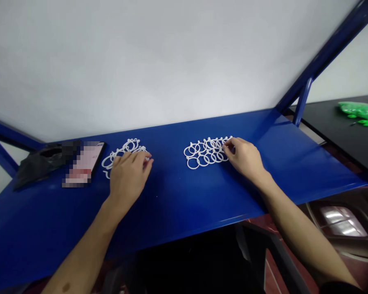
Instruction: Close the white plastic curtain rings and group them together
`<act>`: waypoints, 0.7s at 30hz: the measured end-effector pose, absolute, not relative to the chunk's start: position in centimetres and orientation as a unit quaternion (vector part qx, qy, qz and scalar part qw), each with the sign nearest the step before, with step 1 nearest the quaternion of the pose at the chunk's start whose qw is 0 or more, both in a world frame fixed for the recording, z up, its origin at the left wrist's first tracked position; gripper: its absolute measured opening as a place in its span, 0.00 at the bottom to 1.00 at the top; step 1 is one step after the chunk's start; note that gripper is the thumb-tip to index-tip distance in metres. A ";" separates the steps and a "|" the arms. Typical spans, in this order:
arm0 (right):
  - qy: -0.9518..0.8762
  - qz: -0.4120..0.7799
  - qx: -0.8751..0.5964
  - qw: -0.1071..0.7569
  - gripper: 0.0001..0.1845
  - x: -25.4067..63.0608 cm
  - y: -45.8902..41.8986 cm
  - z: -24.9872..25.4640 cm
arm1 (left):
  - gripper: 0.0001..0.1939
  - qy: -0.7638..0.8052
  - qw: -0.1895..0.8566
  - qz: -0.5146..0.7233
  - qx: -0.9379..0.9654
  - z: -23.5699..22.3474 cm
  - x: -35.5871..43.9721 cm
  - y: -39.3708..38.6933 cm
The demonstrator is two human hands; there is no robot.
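Left of centre on the blue table, a loose pile of white plastic curtain rings (107, 163), each with a small eyelet, lies partly under my left hand (127, 175). That hand is closed, thumb and fingertips together, with a bit of a white ring showing at the tips. To the right, more white rings (193, 163) lie flat in two overlapping rows, eyelets toward the wall. My right hand (243, 157) is at the right end of these rows, thumb and forefinger pinched at the last ring. Its fingers hide part of that ring.
The blue table (171, 204) runs along a pale wall. At left lie a phone (84, 163) with a blurred-out screen and a black plastic bag (37, 165). On a black table (334, 126) at right sits a bag of green pieces (358, 109). Blue metal posts stand at both sides.
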State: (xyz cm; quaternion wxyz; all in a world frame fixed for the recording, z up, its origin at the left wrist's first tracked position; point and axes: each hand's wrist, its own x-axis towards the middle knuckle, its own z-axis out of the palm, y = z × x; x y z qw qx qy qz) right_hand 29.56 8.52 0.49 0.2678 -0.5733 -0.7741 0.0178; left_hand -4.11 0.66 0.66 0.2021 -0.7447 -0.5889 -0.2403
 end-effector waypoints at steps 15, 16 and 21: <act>-0.719 0.496 -0.337 0.352 0.09 21.3 2.0 -0.7 | 0.08 -0.305 0.202 -0.338 -0.867 -0.9 2.1 -1.2; -0.719 0.493 -0.338 0.355 0.08 21.4 2.1 -0.8 | 0.07 -0.301 0.206 -0.334 -0.869 -0.9 2.2 -1.2; -0.742 0.426 -0.333 0.397 0.08 21.7 2.5 -1.1 | 0.10 -0.392 0.216 -0.371 -0.814 -1.1 2.4 -1.3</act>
